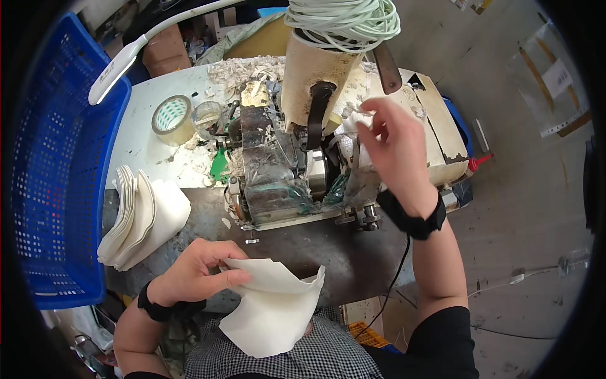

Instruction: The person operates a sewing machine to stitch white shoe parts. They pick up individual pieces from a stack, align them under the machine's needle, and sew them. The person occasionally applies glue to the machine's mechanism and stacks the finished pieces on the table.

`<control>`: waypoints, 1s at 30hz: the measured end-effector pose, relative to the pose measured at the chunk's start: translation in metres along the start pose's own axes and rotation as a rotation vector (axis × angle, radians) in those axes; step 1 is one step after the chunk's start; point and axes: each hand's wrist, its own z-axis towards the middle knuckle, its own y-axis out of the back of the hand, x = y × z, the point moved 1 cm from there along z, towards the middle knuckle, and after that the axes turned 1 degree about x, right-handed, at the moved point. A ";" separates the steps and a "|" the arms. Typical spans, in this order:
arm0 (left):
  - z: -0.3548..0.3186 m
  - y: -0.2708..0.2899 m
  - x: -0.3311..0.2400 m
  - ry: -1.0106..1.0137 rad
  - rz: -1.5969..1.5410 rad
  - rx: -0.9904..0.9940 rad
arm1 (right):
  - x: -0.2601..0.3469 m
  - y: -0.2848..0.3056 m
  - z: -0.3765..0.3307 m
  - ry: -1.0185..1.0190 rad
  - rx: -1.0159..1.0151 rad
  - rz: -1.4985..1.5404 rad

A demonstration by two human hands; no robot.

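Got a curled off-white sheet of smooth, leather-like material (268, 322) up over the lap, just in front of the grey metal tabletop (334, 252). Upper edge folded over and running left to right, right corner curling up, body hanging down toward the checked apron (208, 357). Can't pin down a long axis with that much curl.

Left hand (205, 271) clamped on the sheet's upper left corner, thumb on top, fingers tucked behind, forearm coming in from lower left. Right hand (398, 139) raised over the right side of the grimy, scrap-covered bench machine (265, 164), forearm nearly upright, fingers bent, thumb held off the forefinger. Can't tell about any grip on the pale scraps by the fingertips.

Left of the machine, a folded stack of off-white sheets (136, 215), slanting toward lower left. Beside that, a big blue perforated plastic basket (60, 246). Behind the clear tape roll (172, 120), a small clear round jar (208, 117), contents too small to tell.
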 end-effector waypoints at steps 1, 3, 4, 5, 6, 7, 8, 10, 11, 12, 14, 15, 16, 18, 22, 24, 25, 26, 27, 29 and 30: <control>0.000 0.000 0.001 0.003 -0.010 -0.004 | 0.008 -0.003 -0.007 0.019 0.055 0.088; 0.001 -0.002 0.002 0.005 -0.030 -0.006 | 0.012 -0.012 -0.012 0.079 0.166 0.263; 0.002 -0.003 0.002 -0.012 -0.016 0.008 | 0.011 -0.017 -0.011 0.047 0.214 0.275; 0.004 -0.004 0.002 -0.029 -0.003 0.022 | 0.010 -0.022 -0.008 0.014 0.261 0.287; 0.006 -0.004 0.002 -0.046 0.012 0.033 | 0.008 -0.025 -0.005 0.017 0.276 0.252; 0.007 -0.005 0.001 -0.050 0.012 0.036 | 0.005 -0.028 -0.001 0.020 0.291 0.217; 0.008 -0.006 0.000 -0.054 0.012 0.039 | 0.002 -0.031 0.003 0.023 0.306 0.182; 0.008 -0.008 -0.001 -0.034 -0.012 0.034 | -0.003 -0.040 0.010 0.157 0.254 0.121; 0.008 -0.010 -0.001 -0.013 -0.036 0.027 | -0.004 -0.040 0.011 0.223 0.226 0.089; 0.006 -0.010 -0.001 0.009 -0.061 0.015 | -0.004 -0.039 0.012 0.225 0.232 0.116; 0.005 -0.007 0.000 -0.014 -0.012 0.031 | -0.008 -0.028 0.011 0.227 0.241 0.166; 0.004 -0.007 0.001 -0.026 0.008 0.040 | -0.016 -0.018 0.008 0.175 0.159 0.184; 0.004 -0.008 0.002 -0.025 0.004 0.033 | -0.026 -0.007 0.006 0.086 0.108 0.086; 0.003 -0.008 0.000 -0.020 0.002 0.015 | -0.024 0.011 -0.002 0.054 0.018 -0.001; 0.008 -0.011 -0.008 -0.077 0.033 -0.029 | 0.015 0.021 -0.056 0.107 0.307 0.475; 0.017 -0.019 -0.016 -0.049 -0.004 -0.005 | 0.026 0.006 -0.072 0.067 0.303 0.545; 0.021 -0.023 -0.018 -0.080 0.039 0.018 | 0.027 0.001 -0.068 -0.004 0.302 0.523; 0.024 -0.027 -0.019 -0.109 0.081 0.040 | 0.025 -0.002 -0.060 -0.075 0.302 0.500; 0.027 -0.028 -0.020 -0.141 0.123 0.069 | 0.025 -0.006 -0.051 -0.149 0.299 0.474; 0.031 -0.031 -0.022 -0.187 0.209 0.103 | 0.025 -0.019 -0.044 -0.081 0.218 0.452; 0.031 -0.033 -0.022 -0.207 0.250 0.110 | 0.029 -0.026 -0.042 -0.070 0.234 0.448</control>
